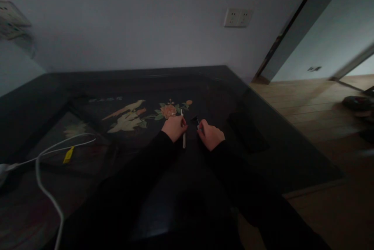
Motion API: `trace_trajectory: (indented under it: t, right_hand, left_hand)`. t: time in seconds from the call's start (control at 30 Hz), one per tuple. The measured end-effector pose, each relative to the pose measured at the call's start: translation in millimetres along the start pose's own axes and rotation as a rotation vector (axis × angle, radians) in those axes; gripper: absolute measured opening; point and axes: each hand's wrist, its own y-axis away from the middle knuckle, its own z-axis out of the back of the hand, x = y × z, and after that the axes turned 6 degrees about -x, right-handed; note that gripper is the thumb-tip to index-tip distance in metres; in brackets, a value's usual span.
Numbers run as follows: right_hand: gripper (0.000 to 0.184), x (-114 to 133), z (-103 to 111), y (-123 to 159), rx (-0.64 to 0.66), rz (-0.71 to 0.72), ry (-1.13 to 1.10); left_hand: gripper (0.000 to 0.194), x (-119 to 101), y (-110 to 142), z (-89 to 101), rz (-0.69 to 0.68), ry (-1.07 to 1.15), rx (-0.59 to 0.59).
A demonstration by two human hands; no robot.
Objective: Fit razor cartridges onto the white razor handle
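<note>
My left hand (174, 128) is closed in a pinch on a slim white stick (184, 141), which stands out above and below the fingers. To its right, my right hand (210, 134) pinches a small tool with a dark, wedge-like head (194, 118) and a thin light stem; its exact kind is too dim and small to tell. The two hands are a short way apart, low over the glossy dark tabletop (187, 180). A printed pink flower (168, 111) lies just beyond my left hand.
A white cable (48, 191) with a yellow tag (68, 155) curves over the left side. A dark flat object (248, 131) lies right of my hands. The wall with a double socket (238, 17) borders the table's back; wooden floor (295, 98) shows at right.
</note>
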Motion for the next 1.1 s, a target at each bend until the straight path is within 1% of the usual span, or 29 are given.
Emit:
trace_trajectory:
  t: [0.17,0.43,0.63,0.93,1.1]
  right_hand:
    - [0.015,-0.4,-1.3,-0.6,0.014,0.017,-0.008]
    - [0.017,4.8,-0.8,3.1,0.049,0.043,-0.034]
    - [0.015,4.5,-0.3,3.6,0.063,0.028,-0.064]
    - [0.013,1.7,-0.9,3.1,0.047,0.032,-0.069]
    - [0.014,1.6,-0.3,2.5,0.047,0.039,-0.072]
  left_hand:
    - [0.013,2.8,2.4,-8.7,0.000,-0.046,0.042]
    - [0.020,-2.1,13.0,-3.7,0.023,-0.124,0.088]
    - [0.025,2.9,22.7,-3.1,-0.020,-0.122,0.054]
    - [0.020,10.0,26.5,-4.6,-0.091,-0.126,0.027]
    - [0.018,6.1,28.9,-0.5,-0.131,-0.100,0.030]
